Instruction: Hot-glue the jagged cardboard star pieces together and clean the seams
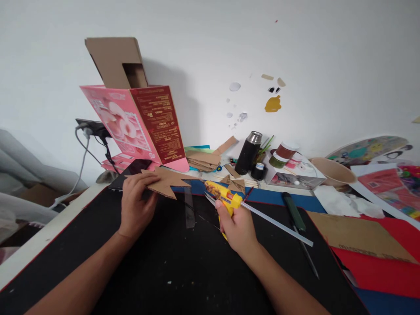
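Note:
My left hand grips a jagged, star-like cardboard cutout by its left side, holding it just above the black mat. My right hand is closed round the handle of a yellow glue gun. Its nozzle points left toward the cutout, a short gap away. A pale glue stick juts out of the gun's back to the right. A clear ruler lies on the mat between the two hands.
A pink and red box with a brown carton stands at the back left. Behind are cardboard scraps, a black flask, paint jars and a bowl. A green-handled tool and brown card lie right.

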A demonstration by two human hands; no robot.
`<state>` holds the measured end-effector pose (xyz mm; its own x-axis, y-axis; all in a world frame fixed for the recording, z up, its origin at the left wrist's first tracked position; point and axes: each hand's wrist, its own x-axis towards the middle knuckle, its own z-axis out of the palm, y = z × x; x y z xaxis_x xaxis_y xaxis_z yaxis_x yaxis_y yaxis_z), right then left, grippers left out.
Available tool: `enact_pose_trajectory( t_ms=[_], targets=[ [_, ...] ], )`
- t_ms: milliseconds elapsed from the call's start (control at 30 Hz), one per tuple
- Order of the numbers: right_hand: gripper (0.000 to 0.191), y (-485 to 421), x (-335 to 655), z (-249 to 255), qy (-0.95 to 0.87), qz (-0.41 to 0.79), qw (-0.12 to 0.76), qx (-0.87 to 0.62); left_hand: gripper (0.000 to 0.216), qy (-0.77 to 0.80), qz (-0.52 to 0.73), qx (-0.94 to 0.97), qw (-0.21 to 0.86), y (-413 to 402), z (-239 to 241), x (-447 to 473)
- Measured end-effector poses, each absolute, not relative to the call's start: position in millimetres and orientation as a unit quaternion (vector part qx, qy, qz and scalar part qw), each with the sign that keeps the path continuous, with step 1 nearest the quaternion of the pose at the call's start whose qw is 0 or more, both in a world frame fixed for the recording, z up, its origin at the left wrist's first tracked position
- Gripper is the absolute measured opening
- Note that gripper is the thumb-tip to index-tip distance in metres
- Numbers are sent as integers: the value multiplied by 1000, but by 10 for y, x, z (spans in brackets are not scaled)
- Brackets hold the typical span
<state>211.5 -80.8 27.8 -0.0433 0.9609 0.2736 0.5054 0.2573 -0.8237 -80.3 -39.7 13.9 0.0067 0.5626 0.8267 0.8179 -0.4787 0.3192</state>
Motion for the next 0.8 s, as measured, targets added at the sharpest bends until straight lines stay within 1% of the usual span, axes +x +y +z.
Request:
enact_pose_trajectory(
  t_ms=[367,567,800],
  targets=[
    [56,-799,2113,241,-667,271,449,-529,20,-489,-509,-697,123,-389,120,-819],
    [54,-802,2104,252,-672,268,446,-527,22,-492,-507,-698,118,-391,109,-825],
    [54,-808,2109,248,-660,293,449,-527,20,-505,-518,-685,89,-379,88,-827]
  ],
)
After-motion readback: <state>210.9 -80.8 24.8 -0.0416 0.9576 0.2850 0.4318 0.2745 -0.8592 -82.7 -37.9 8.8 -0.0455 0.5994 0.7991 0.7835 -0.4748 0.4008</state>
